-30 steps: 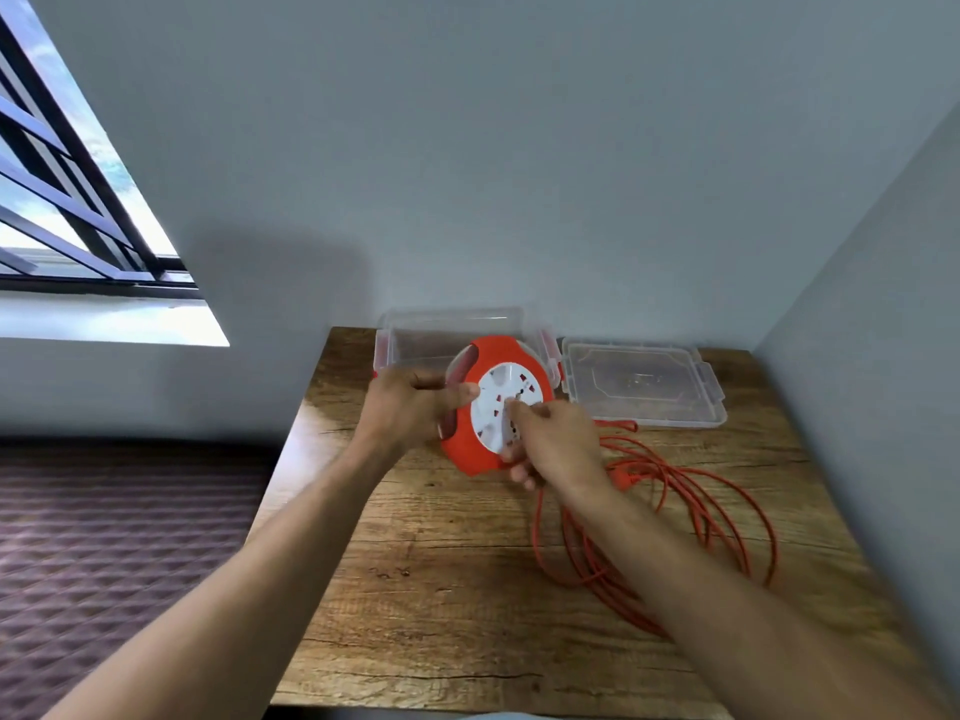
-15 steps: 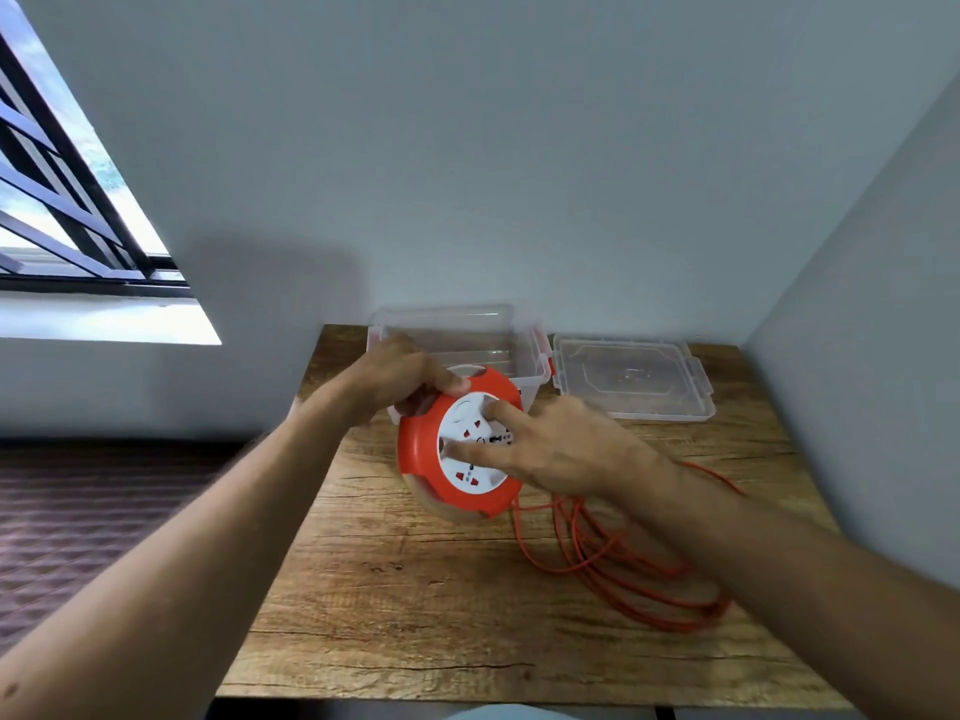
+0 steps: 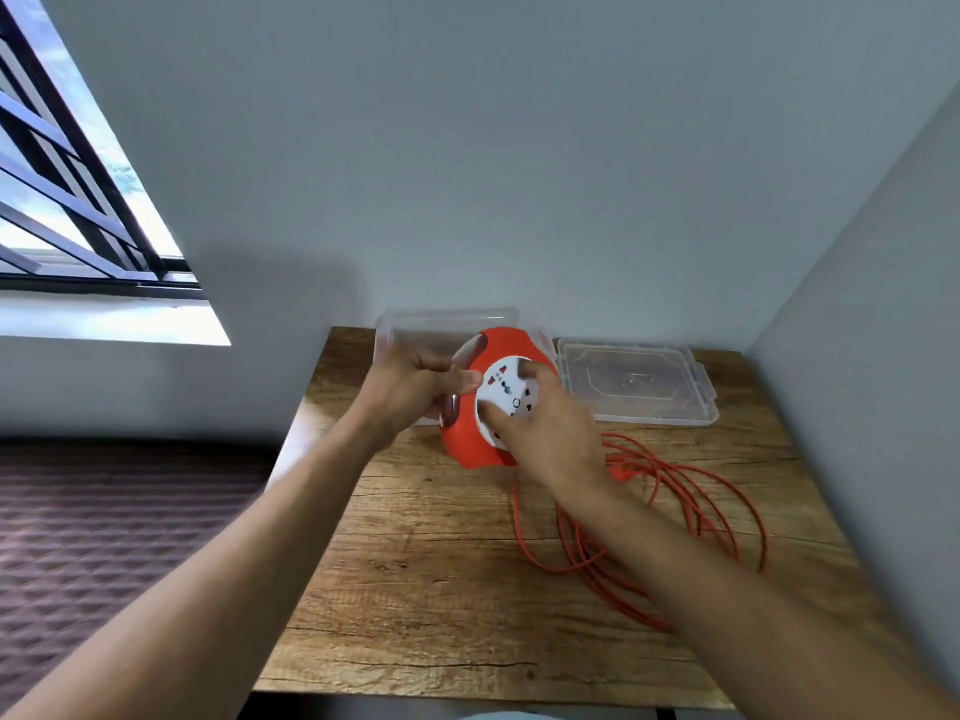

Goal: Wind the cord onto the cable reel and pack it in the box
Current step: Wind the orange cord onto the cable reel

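- A person's two bare forearms reach forward over a wooden table [image 3: 415, 563] with a rough, knotted brown grain, set into a corner of smooth pale grey walls
- Both hands hold up a round cable reel [image 3: 470, 444], tilted on edge above the far part of the table; its casing is glossy orange plastic with a rounded, slightly lobed outline
- The face of the reel is a flat white plastic disc [image 3: 506, 392] with several small dark and red socket holes
- The left hand [image 3: 415, 389] is closed around the reel's left rim, thumb pressed against the edge of the white disc
- The right hand [image 3: 550, 433] lies over the white disc, fingers curled and pressing on it; motion blur softens its outline
- A thin orange cord [image 3: 717, 511] lies loose in wide, overlapping loops on the table to the right, beneath the right forearm, with a strand rising toward the underside of the reel
- Behind the reel stands an open box [image 3: 447, 322] of clear plastic, rectangular, against the back wall
- Just right of the box its clear lid [image 3: 639, 384] lies flat on the table, with rounded corners and side tabs
- At the left, a window with dark slanted bars lets in bright daylight above a dark quilted surface
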Action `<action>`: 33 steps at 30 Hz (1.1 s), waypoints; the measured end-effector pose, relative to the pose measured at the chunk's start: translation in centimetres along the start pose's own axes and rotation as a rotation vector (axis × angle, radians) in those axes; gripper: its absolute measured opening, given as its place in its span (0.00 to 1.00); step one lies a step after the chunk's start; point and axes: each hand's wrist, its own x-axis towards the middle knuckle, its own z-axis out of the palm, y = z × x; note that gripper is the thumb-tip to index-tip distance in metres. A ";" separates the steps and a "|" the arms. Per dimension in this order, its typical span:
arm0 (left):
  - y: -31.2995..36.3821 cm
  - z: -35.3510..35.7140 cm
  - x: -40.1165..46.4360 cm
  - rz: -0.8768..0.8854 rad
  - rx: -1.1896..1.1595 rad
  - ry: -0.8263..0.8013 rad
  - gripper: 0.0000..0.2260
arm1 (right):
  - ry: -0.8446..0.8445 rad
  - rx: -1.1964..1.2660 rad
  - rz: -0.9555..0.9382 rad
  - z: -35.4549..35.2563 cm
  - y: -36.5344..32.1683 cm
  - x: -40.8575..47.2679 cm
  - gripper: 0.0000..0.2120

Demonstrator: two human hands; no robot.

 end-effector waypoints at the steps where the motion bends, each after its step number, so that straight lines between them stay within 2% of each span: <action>1: -0.3 0.3 -0.3 0.019 0.005 0.007 0.12 | -0.020 0.172 0.156 0.4 -0.5 -0.2 0.33; 4: -1.3 0.6 -1.0 0.050 0.028 0.035 0.10 | -0.188 0.783 0.648 1.5 -1.3 -0.5 0.24; 6: -2.0 0.4 -1.0 0.044 0.023 0.050 0.11 | -0.246 0.974 0.763 1.5 -1.7 -0.6 0.14; 8: -2.2 -0.1 -0.8 0.025 -0.028 0.072 0.13 | -0.317 0.981 0.753 1.2 -2.2 -0.8 0.10; 10: -2.3 -0.5 -0.4 -0.012 -0.073 0.084 0.13 | -0.369 0.914 0.697 0.4 -2.4 -1.1 0.10; 12: -2.3 -0.9 -0.1 -0.045 -0.075 0.090 0.08 | -0.343 0.770 0.551 -0.7 -2.2 -1.5 0.12; 13: -2.2 -1.1 0.0 -0.061 -0.073 0.096 0.08 | -0.291 0.603 0.387 -1.1 -1.8 -1.6 0.15; 15: -2.2 -1.6 0.3 -0.079 -0.067 0.096 0.09 | -0.158 0.040 -0.158 -2.1 -0.7 -1.3 0.20; 17: -1.8 -2.0 0.6 -0.108 -0.059 0.057 0.08 | -0.187 -0.459 -0.677 -2.5 0.6 -0.4 0.27; 18: -1.5 -2.2 0.8 -0.121 -0.052 0.035 0.09 | -0.252 -0.592 -0.836 -2.5 1.1 0.0 0.28; 20: -0.9 -2.3 1.1 -0.154 -0.016 -0.027 0.15 | -0.347 -0.720 -0.987 -2.5 1.7 0.8 0.30; 23: -0.3 -2.3 1.5 -0.182 0.060 -0.113 0.12 | -0.357 -0.852 -1.023 -1.9 2.0 1.3 0.36; 25: -0.4 -2.1 1.7 -0.178 0.073 -0.135 0.17 | -0.349 -0.900 -1.031 -1.6 2.1 1.3 0.35; 29: -0.8 -1.7 1.2 -0.123 0.036 -0.131 0.16 | -0.222 -0.893 -1.003 -1.0 2.6 1.6 0.32; 31: -1.3 -1.4 0.9 -0.087 0.016 -0.098 0.17 | -0.167 -0.807 -0.834 -0.4 2.5 1.4 0.31; 33: -1.5 -1.0 0.4 -0.061 -0.001 -0.047 0.10 | -0.135 -0.634 -0.550 0.0 1.9 0.9 0.32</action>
